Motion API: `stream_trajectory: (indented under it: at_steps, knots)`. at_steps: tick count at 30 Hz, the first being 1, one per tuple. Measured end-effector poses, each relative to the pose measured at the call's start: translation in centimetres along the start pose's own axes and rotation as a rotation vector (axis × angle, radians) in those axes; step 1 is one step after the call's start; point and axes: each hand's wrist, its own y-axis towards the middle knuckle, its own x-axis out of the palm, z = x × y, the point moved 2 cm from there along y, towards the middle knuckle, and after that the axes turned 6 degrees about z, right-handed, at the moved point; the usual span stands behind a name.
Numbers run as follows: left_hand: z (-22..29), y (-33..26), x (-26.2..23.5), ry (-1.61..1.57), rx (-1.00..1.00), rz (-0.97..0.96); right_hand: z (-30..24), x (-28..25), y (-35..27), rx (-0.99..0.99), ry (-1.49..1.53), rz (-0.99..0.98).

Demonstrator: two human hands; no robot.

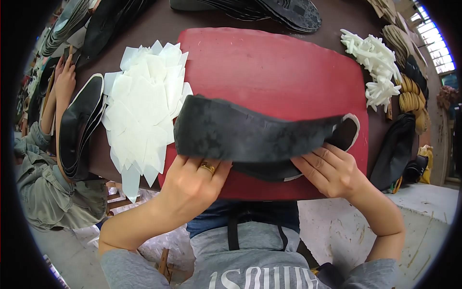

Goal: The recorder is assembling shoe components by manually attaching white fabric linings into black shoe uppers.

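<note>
A long black curved shoe-upper piece [250, 137] with a pale edge at its right end is held above a red mat [274, 67]. My left hand [192, 185], with a gold ring, grips the lower left edge of the black piece. My right hand [329, 168] pinches its lower right part, fingers pointing left. A fan of white translucent cut pieces [142, 111] lies just left of the mat, close to my left hand.
Stacks of black soles [79, 125] lie at the left, where another person's hand [65, 77] and grey sleeve [48, 192] reach in. More dark soles [284, 12] sit at the far edge. White plastic parts [378, 62] and tan pieces [411, 94] lie at the right.
</note>
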Motion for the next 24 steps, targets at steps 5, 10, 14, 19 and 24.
stream_trajectory:
  at_steps: [5, 10, 14, 19, 24]
  knots:
    - [0.4, 0.4, 0.1, -0.105, -0.081, -0.218, 1.5, 0.1, -1.0, -0.014, 0.057, -0.131]
    - [1.7, 1.6, 0.1, -0.030, -0.086, -0.203, 1.2, -0.6, -1.0, -0.013, 0.093, -0.316]
    - [2.3, 1.8, 0.0, -0.017, -0.014, -0.188, 0.2, -1.1, -1.3, 0.066, 0.162, -0.459]
    - [1.6, 0.3, 0.2, 0.010, -0.001, -0.285, -0.3, -0.4, -2.9, 0.057, 0.164, -0.390]
    - [3.7, 2.3, -0.3, 0.138, -0.085, -0.197, -2.2, -0.1, 1.1, 0.215, 0.081, -0.369]
